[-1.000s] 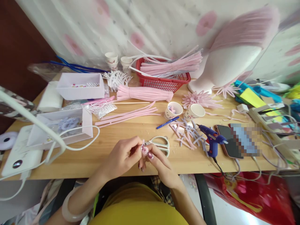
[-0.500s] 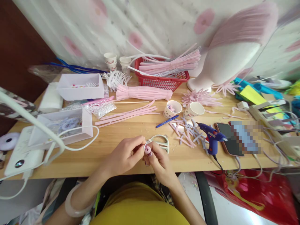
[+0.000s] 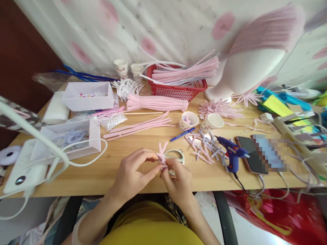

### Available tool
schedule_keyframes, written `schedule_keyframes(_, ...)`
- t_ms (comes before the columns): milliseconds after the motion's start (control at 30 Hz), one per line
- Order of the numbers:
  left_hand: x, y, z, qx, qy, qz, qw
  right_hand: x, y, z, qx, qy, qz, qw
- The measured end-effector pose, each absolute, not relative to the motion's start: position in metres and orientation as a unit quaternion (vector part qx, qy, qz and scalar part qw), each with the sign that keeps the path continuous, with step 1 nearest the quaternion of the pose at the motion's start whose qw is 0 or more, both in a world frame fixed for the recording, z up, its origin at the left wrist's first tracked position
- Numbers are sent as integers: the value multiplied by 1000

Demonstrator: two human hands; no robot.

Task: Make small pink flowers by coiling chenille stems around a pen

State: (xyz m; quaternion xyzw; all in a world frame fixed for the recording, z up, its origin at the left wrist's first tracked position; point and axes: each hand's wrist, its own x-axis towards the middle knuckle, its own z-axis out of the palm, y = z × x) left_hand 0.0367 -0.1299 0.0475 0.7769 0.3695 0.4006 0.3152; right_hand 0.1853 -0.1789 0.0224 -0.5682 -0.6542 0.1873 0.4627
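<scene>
A small coiled pink pipe-cleaner piece (image 3: pixel 161 157) is pinched between my two hands above the table's front part, with two short ends sticking up from it. My left hand (image 3: pixel 136 168) grips it from the left with thumb and forefinger. From the right, my right hand (image 3: pixel 179 177) closes its fingertips on its lower part, which they partly hide. Just behind my right hand lie white-handled scissors (image 3: pixel 182 156), their blades out of sight. Farther back are a blue pen (image 3: pixel 182 134) and cut pipe-cleaner bits (image 3: pixel 204 146).
A blue glue gun (image 3: pixel 233 153) and a phone (image 3: pixel 251 154) lie to the right. Behind stand two paper cups (image 3: pixel 212 123), a pink pipe-cleaner bundle (image 3: pixel 157 102) and a red basket (image 3: pixel 176 91). White boxes (image 3: pixel 88 98) and a looping white cable (image 3: pixel 88 165) occupy the left.
The pink piece has turned so that its two ends now point up and show more clearly. My left fingers have opened out somewhat around it; my right hand has shifted slightly right.
</scene>
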Motion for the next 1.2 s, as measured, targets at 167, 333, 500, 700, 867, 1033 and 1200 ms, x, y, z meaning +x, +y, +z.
schedule_keyframes(167, 35, -131, 41, 799, 357, 390, 286, 187, -176, 21, -548, -719, 75, 421)
schedule_keyframes(333, 29, -127, 45, 815, 341, 344, 317, 189, -176, 23, -521, -742, 43, 421)
schedule_keyframes(500, 28, -130, 51, 832, 348, 286, 325, 188, -176, 27, -511, -758, 49, 403)
schedule_keyframes(700, 35, -131, 32, 887, 354, 259, 141, 183, -176, 28, -535, -722, 96, 428)
schedule_keyframes(867, 42, -132, 27, 881, 364, 280, 112, 180, -178, 27, -576, -602, 282, 475)
schedule_keyframes(1033, 45, -134, 27, 897, 340, 273, 73, 179, -175, 29, -612, -575, 330, 432)
schedule_keyframes(1200, 48, -139, 20, 895, 337, 283, 81, 180, -172, 27, -605, -506, 435, 435)
